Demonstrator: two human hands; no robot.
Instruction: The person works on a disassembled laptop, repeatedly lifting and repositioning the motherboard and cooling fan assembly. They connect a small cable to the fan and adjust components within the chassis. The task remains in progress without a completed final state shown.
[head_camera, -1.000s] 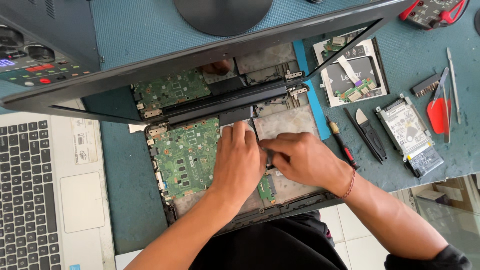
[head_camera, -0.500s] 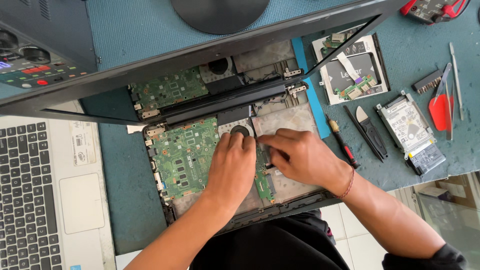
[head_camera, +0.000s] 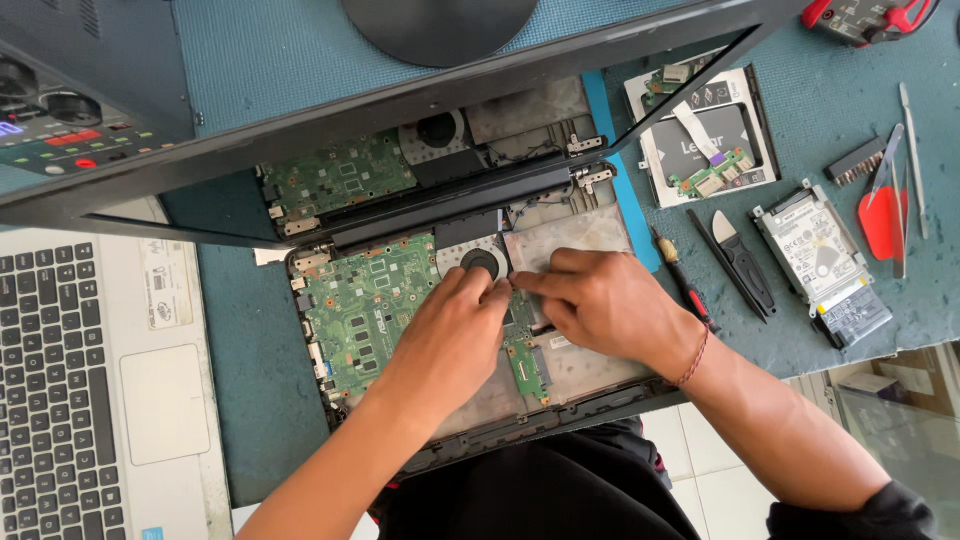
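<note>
An opened black laptop (head_camera: 560, 410) lies on the teal mat with its green motherboard (head_camera: 365, 305) and round cooling fan (head_camera: 480, 262) exposed. My left hand (head_camera: 450, 335) rests on the board, fingertips just below the fan. My right hand (head_camera: 600, 300) comes from the right, its fingertips meeting the left hand's beside the fan. Whether a small part sits between the fingers is hidden. The tilted screen (head_camera: 400, 110) mirrors the board.
A white laptop (head_camera: 90, 400) sits at left. To the right lie a hard drive (head_camera: 820, 255), a drive caddy with small boards (head_camera: 705, 130), a screwdriver (head_camera: 680, 275), a black pry tool (head_camera: 745, 265), a red pick (head_camera: 880, 220), tweezers (head_camera: 912, 155). The table edge runs at lower right.
Both hands have slid slightly down and right off the fan, which was covered a second ago and now shows fully. Fingertips stay pinched together beside it.
</note>
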